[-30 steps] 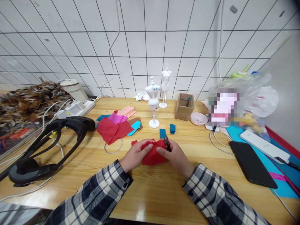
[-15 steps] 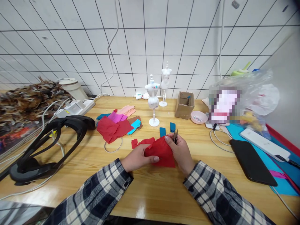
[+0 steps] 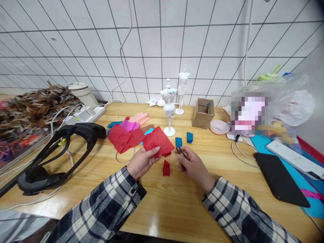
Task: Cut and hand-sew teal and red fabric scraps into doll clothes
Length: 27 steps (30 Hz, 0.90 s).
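Observation:
My left hand [image 3: 143, 161] pinches a red cloth piece [image 3: 159, 141] between thumb and fingers, lifted over the table. Small dark scissors [image 3: 181, 152] are gripped in my right hand [image 3: 192, 164], their blades pointing up and left, apart from the cloth. A small red scrap [image 3: 166, 168] lies on the wood between my hands. Beyond the scissors are two folded blue cloth pieces, a nearer one [image 3: 178, 142] and a farther one [image 3: 189, 137]. A white mini mannequin [image 3: 169, 108] stands upright behind the red cloth.
Left of my hands lies a pile of coloured cloth [image 3: 124, 136], with a black headset frame [image 3: 86, 148] farther left. A second mannequin [image 3: 182, 84], a cardboard box [image 3: 203, 114] and a pink bowl [image 3: 219, 127] stand at the back. A black phone [image 3: 280, 179] lies at right.
My right hand has let go of the red cloth and moved apart with the scissors. My left hand has turned the cloth up and leftward. A red scrap now lies between my hands.

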{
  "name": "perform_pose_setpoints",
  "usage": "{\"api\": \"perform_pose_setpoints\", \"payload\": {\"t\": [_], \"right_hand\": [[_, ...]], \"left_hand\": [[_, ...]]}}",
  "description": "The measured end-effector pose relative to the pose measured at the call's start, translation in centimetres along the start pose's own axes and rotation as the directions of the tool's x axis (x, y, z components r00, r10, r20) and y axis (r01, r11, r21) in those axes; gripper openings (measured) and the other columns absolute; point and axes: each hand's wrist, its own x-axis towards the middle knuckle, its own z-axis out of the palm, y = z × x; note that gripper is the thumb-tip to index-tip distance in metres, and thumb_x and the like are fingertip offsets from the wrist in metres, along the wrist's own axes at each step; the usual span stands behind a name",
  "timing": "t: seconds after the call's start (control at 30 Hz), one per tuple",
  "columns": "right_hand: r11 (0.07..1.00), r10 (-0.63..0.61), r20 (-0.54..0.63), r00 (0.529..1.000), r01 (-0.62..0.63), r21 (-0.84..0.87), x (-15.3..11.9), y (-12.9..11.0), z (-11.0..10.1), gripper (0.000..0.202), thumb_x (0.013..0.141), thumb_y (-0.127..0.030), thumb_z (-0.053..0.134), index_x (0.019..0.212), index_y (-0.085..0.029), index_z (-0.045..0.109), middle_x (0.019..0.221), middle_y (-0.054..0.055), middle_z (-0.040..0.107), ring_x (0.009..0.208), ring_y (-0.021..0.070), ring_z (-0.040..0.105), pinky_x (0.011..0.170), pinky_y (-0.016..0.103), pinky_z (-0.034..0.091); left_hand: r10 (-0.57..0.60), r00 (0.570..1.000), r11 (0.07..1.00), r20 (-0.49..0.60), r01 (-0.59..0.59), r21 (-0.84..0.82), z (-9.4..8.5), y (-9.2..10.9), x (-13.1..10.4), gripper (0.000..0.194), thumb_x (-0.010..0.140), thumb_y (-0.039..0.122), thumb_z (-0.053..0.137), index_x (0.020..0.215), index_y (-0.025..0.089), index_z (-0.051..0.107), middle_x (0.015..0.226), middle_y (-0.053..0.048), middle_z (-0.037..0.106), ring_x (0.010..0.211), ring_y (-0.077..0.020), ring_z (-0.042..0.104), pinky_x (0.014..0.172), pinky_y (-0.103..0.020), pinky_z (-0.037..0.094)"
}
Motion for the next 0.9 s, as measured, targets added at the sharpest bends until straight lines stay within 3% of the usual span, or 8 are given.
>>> {"api": "perform_pose_setpoints", "payload": {"t": [0.13,0.3,0.43,0.6,0.9], "right_hand": [[0.999,0.039,0.158,0.987,-0.039,0.0,-0.9,0.5,0.9,0.047,0.086,-0.067,0.044,0.088,-0.021,0.053,0.056,-0.008,0.037,0.041,0.0065,0.031,0.039,0.02,0.024],[0.996,0.085,0.396,0.914,-0.087,-0.014,-1.4,0.8,1.7,0.051,0.084,-0.07,0.043,0.096,-0.021,0.051,0.065,-0.004,0.055,0.048,0.0095,0.053,0.047,0.022,0.042],[0.983,0.166,0.419,0.893,-0.182,-0.002,-1.5,0.9,1.9,0.051,0.084,-0.073,0.04,0.095,-0.023,0.043,0.054,-0.006,0.057,0.04,0.0111,0.053,0.041,0.02,0.038],[0.967,0.213,0.509,0.834,-0.256,0.013,-1.8,0.4,1.9,0.051,0.082,-0.074,0.041,0.089,-0.023,0.039,0.068,0.001,0.07,0.05,0.0145,0.065,0.047,0.022,0.042],[0.989,0.126,0.479,0.869,-0.149,0.01,-1.6,0.5,1.8,0.048,0.085,-0.071,0.039,0.09,-0.023,0.042,0.079,0.003,0.073,0.041,0.0108,0.056,0.044,0.024,0.043]], "left_hand": [[0.021,1.0,1.0,-0.01,-0.022,-0.017,-0.1,-0.1,0.1,0.022,0.07,0.013,0.079,0.089,0.014,0.068,0.085,-0.002,0.073,0.067,-0.0107,0.066,0.056,-0.017,0.049],[0.043,0.999,0.999,-0.003,-0.043,0.029,0.0,-0.4,0.1,0.028,0.067,0.012,0.08,0.091,0.015,0.067,0.088,-0.002,0.073,0.073,-0.0126,0.067,0.058,-0.018,0.049],[0.061,0.998,0.998,-0.012,-0.061,0.021,0.2,-0.4,0.1,0.035,0.067,0.012,0.08,0.099,0.015,0.066,0.095,-0.003,0.073,0.082,-0.0146,0.069,0.069,-0.021,0.054],[0.038,0.999,0.999,0.038,-0.039,0.009,0.5,-0.6,-0.1,0.034,0.068,0.013,0.079,0.1,0.017,0.067,0.096,-0.002,0.073,0.081,-0.014,0.069,0.068,-0.021,0.053],[0.023,0.995,0.998,0.095,-0.028,0.057,0.6,-1.1,-0.2,0.028,0.069,0.016,0.079,0.095,0.015,0.067,0.092,-0.004,0.073,0.083,-0.0169,0.067,0.076,-0.027,0.052]]}}
